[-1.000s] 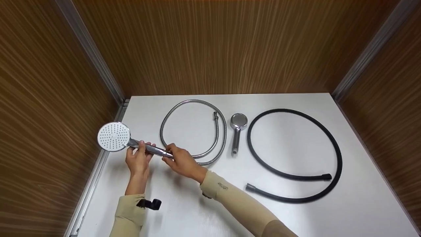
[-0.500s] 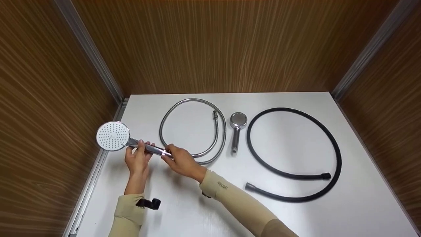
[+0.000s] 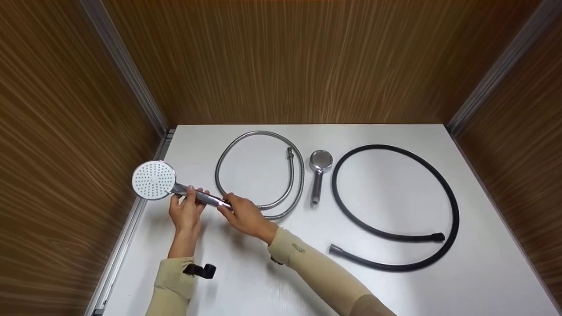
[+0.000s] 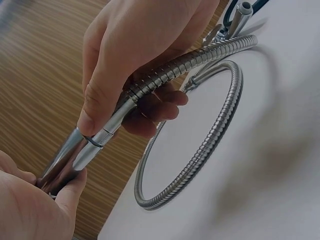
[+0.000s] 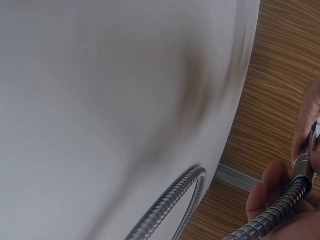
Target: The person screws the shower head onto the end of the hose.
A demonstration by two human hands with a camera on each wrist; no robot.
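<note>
My left hand point(image 3: 185, 215) grips the chrome handle of a large shower head point(image 3: 153, 180), whose white nozzle face is turned up. At the handle's lower end, my right hand point(image 3: 246, 217) pinches the smooth metal connector point(image 4: 117, 117) of a ribbed metal shower hose point(image 4: 200, 155). Connector and handle end meet in line, with a thin dark ring between them in the left wrist view. From under the right fingers the hose runs off and loops over the white table. Part of the connector is hidden by the right thumb and fingers.
A smaller chrome shower head point(image 3: 320, 162) lies on the white table point(image 3: 263, 281) right of the metal hose. Further right, a black hose point(image 3: 456, 210) lies in a wide loop with grey and black ends. Wood-grain panels point(image 3: 307, 61) stand behind and at both sides.
The head view shifts slightly. Both hands keep their hold on the shower head and hose connector, with barely any movement.
</note>
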